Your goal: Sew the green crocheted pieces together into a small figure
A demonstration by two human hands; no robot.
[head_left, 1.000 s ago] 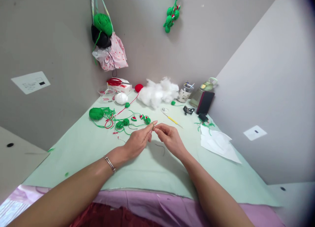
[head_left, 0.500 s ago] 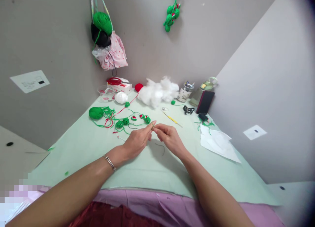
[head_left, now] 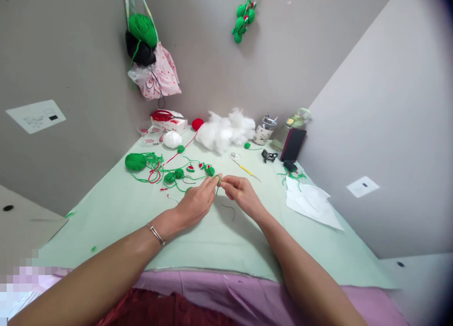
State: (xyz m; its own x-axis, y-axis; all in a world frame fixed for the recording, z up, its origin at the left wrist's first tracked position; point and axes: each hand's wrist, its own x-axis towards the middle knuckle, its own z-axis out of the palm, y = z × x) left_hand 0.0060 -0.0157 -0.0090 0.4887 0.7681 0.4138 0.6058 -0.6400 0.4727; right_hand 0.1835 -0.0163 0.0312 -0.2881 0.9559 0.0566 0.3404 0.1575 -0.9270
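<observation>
My left hand (head_left: pixel 198 201) and my right hand (head_left: pixel 241 194) meet above the middle of the table. Between the fingertips of both is a small green yarn piece (head_left: pixel 218 179), mostly covered by the fingers. A strand of green yarn hangs below it. Just beyond my left hand lie small green crocheted balls (head_left: pixel 209 170) and red, white and green pieces (head_left: pixel 190 169). A short dark thread (head_left: pixel 229 211) rests on the table below my right hand. To the right of the small pieces is a yellow crochet hook (head_left: pixel 247 170).
Green yarn (head_left: pixel 136 162) lies at the left, a white yarn ball (head_left: pixel 172 139) behind it. White stuffing (head_left: pixel 224 131), a pen cup (head_left: pixel 264 131), a bottle (head_left: pixel 283 136) and a phone (head_left: pixel 293 144) line the back. White paper (head_left: pixel 311 201) lies at the right.
The whole view has shifted slightly. The green piece shows more between my fingertips, with a green strand now hanging under it. Both hands keep their pinch.
</observation>
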